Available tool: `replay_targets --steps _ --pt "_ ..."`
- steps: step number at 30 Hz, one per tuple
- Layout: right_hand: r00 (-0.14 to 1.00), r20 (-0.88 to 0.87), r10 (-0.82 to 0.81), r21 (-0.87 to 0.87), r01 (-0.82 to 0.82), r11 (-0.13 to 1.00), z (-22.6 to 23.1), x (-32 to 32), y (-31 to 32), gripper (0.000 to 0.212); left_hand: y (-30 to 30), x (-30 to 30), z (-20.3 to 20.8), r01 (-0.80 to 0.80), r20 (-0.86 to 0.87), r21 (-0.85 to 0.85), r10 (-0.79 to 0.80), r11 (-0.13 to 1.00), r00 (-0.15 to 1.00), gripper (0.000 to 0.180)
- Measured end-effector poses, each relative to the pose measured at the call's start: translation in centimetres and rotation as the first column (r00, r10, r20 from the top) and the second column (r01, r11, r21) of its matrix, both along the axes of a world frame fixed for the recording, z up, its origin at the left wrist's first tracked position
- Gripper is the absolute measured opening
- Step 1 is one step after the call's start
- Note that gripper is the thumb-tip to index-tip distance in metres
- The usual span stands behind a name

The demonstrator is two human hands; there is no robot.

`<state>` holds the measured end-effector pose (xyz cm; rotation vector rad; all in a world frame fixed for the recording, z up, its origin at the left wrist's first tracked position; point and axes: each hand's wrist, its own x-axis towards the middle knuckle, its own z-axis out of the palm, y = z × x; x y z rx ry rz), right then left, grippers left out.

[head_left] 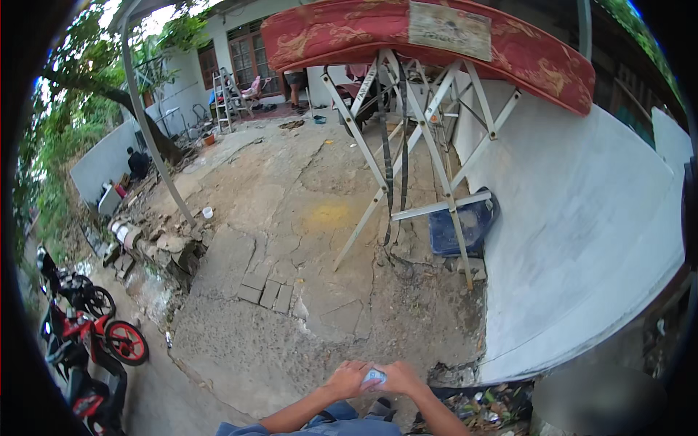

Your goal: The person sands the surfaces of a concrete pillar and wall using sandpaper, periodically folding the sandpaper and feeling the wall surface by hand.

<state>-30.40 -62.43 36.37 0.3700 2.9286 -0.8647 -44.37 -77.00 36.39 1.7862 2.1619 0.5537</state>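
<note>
While you are standing over rough, cracked concrete [240, 330], your left hand [349, 378] and right hand [402, 378] are meeting low in front of you, their fingers curling in around a small pale blue-and-white object [374, 376]. Both are gripping it between them; it is showing too small for you to tell its material or read any print. Ahead, a red fabric cushion [342, 33] with gold swirling patterns is resting on crossed, pale legs [356, 129], and dark straps [404, 138] are hanging among them. A pale rectangular panel [451, 30] on the cushion's front is carrying worn printing, and one leg is bearing dark lettering. Beside the smooth white wall [567, 218], a dark-blue plastic piece [443, 232] with rounded corners is leaning. Farther off, a white tub [208, 212] and an orange pot [209, 139] are sitting on the ground; you cannot tell what either is holding.
</note>
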Motion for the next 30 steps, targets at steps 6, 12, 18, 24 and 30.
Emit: replay_targets --steps 6,12,18,24,30 --pt "0.999 0.048 0.014 -0.192 -0.004 0.981 -0.6 -1.5 3.4 0.067 3.0 -2.6 -1.9 0.134 -0.012 -0.160 -0.138 0.978 0.990 0.058" --pt "0.991 0.135 0.010 -0.264 0.026 0.964 -0.8 -3.3 6.5 0.069 7.1 -5.7 -2.8 0.224 0.271 -0.264 -0.151 0.938 0.951 0.051" --pt "0.945 0.253 -0.208 -0.212 0.263 0.941 0.9 -5.0 10.8 0.070 14.7 -10.9 -3.1 0.431 0.413 -0.070 -0.367 0.900 0.834 0.050" --pt "0.904 0.358 -0.232 -0.044 0.264 0.963 1.2 -9.2 14.6 0.063 20.1 -15.7 -1.4 0.580 0.606 -0.064 -0.430 0.812 0.669 0.056" --pt "0.952 0.206 -0.226 0.080 0.214 0.974 2.1 -13.8 16.7 0.042 22.0 -17.5 4.8 0.516 0.461 -0.086 -0.425 0.852 0.779 0.062"
